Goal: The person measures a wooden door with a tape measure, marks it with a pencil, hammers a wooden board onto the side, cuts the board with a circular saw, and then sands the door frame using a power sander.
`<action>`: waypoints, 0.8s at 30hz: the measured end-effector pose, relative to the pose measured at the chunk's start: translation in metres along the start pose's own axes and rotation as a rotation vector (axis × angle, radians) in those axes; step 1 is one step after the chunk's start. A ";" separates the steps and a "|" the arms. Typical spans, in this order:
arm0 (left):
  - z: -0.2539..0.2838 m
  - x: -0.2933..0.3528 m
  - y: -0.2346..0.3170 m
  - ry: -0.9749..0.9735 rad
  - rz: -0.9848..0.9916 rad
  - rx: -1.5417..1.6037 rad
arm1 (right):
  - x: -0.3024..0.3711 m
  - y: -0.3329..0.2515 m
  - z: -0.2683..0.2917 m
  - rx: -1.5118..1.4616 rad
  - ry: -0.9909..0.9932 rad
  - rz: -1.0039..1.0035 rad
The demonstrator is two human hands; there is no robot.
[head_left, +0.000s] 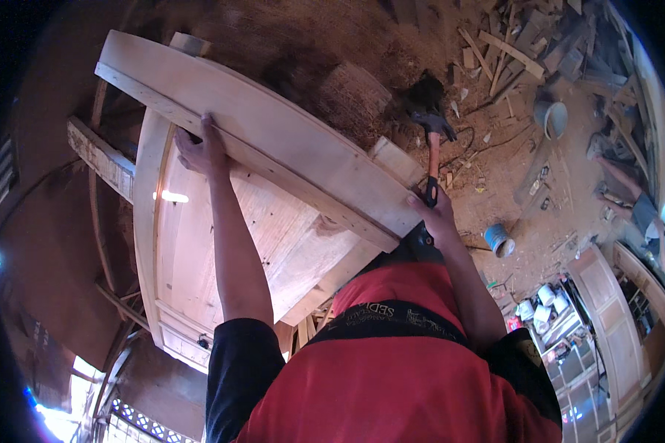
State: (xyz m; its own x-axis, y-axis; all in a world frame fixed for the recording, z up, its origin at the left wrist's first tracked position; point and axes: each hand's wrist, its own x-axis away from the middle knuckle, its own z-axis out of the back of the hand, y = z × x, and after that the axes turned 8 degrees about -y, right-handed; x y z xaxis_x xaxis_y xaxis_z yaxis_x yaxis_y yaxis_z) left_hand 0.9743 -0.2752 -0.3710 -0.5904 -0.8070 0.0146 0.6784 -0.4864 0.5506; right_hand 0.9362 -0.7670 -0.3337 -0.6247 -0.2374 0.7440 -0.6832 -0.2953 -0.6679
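Observation:
A large pale wooden panel piece (258, 221) lies in front of me, with a wide curved board (251, 103) along its far side. A narrow wooden strip (288, 181) runs along that board. My left hand (203, 151) grips the strip near its left part, with a finger over its edge. At the board's right end, my right hand (439, 215) is closed round the end of a hammer (433, 155). The hammer's handle is orange and black, and its dark head points away from me. That hand's fingers also touch the board's corner; some of them are hidden.
Wood scraps (510, 55) are heaped at the far right. A pale bucket (551, 119) and a blue can (499, 240) are on the sawdust-strewn floor. Another person (632, 196) is at the right edge. Wooden door panels (606, 317) stand at the lower right. A timber support (103, 159) juts out left.

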 end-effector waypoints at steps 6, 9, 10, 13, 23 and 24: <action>0.001 -0.002 0.000 -0.009 -0.055 -0.005 | -0.003 0.006 0.001 0.022 0.031 0.008; 0.001 -0.001 -0.002 0.005 -0.073 0.002 | -0.001 -0.008 -0.003 0.040 -0.013 -0.004; 0.002 -0.001 -0.002 0.012 -0.076 0.014 | 0.000 -0.015 -0.006 -0.063 -0.028 0.012; 0.001 -0.001 0.000 0.001 -0.078 0.000 | 0.000 -0.017 -0.006 -0.158 -0.049 0.026; 0.004 0.002 0.004 0.022 -0.133 -0.013 | -0.005 -0.005 0.001 -0.204 -0.092 -0.019; 0.003 0.003 0.004 0.023 -0.109 -0.040 | -0.004 -0.008 0.001 -0.200 -0.094 -0.021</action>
State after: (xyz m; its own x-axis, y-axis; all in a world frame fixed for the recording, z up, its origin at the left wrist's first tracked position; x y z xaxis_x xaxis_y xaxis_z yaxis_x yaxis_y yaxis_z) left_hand 0.9744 -0.2784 -0.3663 -0.6515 -0.7560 -0.0631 0.6280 -0.5840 0.5143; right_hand 0.9447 -0.7648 -0.3310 -0.5781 -0.3214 0.7500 -0.7627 -0.1138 -0.6367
